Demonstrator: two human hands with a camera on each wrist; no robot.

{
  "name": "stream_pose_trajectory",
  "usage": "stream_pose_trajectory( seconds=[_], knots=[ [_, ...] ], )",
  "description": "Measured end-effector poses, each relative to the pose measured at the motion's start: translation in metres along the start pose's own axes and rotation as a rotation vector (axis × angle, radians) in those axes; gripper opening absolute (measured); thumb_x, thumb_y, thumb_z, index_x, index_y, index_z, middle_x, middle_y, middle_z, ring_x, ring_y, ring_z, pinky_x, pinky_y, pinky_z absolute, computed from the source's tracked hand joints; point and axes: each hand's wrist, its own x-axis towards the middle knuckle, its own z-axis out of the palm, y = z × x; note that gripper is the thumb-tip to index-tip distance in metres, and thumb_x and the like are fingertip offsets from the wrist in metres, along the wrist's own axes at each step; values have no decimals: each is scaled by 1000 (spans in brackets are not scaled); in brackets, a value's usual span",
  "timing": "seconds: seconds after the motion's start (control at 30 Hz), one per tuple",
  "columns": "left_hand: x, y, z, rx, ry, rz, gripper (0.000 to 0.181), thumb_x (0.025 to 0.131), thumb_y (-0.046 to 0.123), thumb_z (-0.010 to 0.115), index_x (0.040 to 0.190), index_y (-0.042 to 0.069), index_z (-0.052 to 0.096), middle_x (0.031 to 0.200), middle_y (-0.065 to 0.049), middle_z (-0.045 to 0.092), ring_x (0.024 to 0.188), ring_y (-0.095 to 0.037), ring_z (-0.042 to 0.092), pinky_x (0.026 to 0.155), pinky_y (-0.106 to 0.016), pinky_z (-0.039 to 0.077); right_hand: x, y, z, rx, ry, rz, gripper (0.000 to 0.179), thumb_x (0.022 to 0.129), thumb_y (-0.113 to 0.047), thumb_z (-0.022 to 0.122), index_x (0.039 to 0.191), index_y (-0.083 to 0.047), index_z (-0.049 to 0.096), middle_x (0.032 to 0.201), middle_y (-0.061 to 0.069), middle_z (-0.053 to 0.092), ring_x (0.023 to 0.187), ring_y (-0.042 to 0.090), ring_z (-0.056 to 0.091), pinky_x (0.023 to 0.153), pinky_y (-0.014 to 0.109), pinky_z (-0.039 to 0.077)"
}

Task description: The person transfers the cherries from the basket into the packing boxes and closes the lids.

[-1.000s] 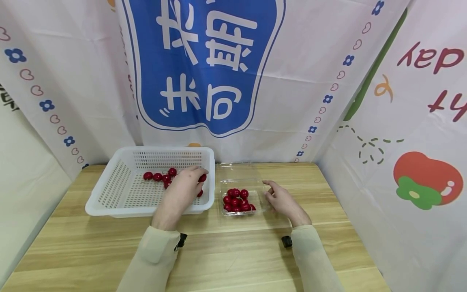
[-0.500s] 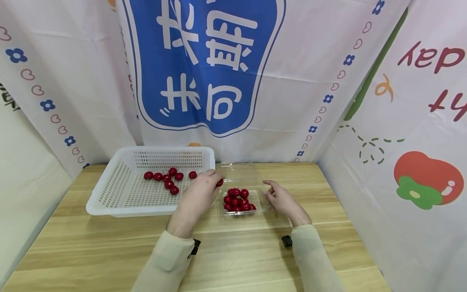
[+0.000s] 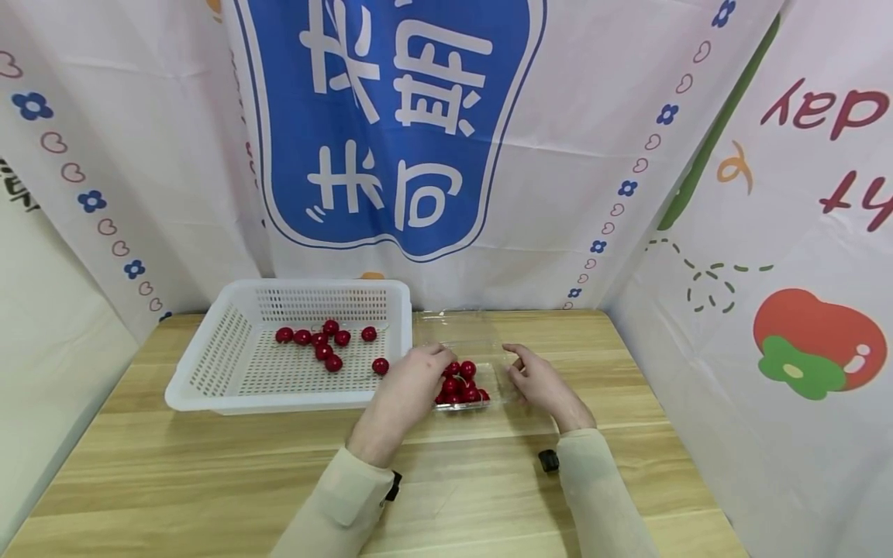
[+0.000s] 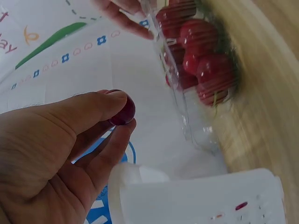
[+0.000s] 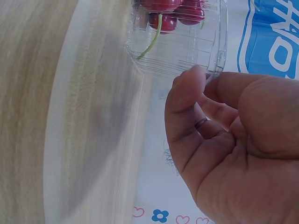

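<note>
My left hand [image 3: 412, 384] is over the left side of a clear plastic clamshell box [image 3: 497, 381]. Between thumb and fingers it pinches one dark red cherry [image 4: 127, 111], plain in the left wrist view and hidden by the hand in the head view. Several red cherries [image 3: 468, 369] are piled inside the box, one with a green stem [image 5: 153, 42]. My right hand [image 3: 547, 390] is at the box's right side, thumb and forefinger pinching its rim [image 5: 217, 65]. The box's lid [image 3: 453, 327] stands raised at the back.
Left of the box, a white perforated basket [image 3: 258, 404] holds several more cherries [image 3: 322, 352]. Both containers sit on a wood-grain table [image 3: 230, 480]. A printed cloth [image 3: 558, 194] hangs close behind them.
My left hand has left the basket with a cherry and moved right, over its rim to the clear box. My right hand stays at the box's side.
</note>
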Motion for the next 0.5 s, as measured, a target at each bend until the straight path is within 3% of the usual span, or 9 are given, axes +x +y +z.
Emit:
stream_pose_trajectory(
  seconds=[0.27,0.5],
  knots=[
    [-1,12,20,82,-2,68,26,103,-8,79,125,5,85,119,-11,85,108,-30,85,94,-39,75,0,1,0,-2,-1,6,57,123,-7,57,178,-5,44,117,23,73,71,31,72,67,45,67],
    [-1,15,27,147,-54,71,28,102,-3,82,128,8,86,128,-12,86,113,-31,85,102,-42,74,3,1,1,-62,21,-28,55,121,-6,60,174,0,49,125,22,76,76,21,69,66,30,59]
  ],
)
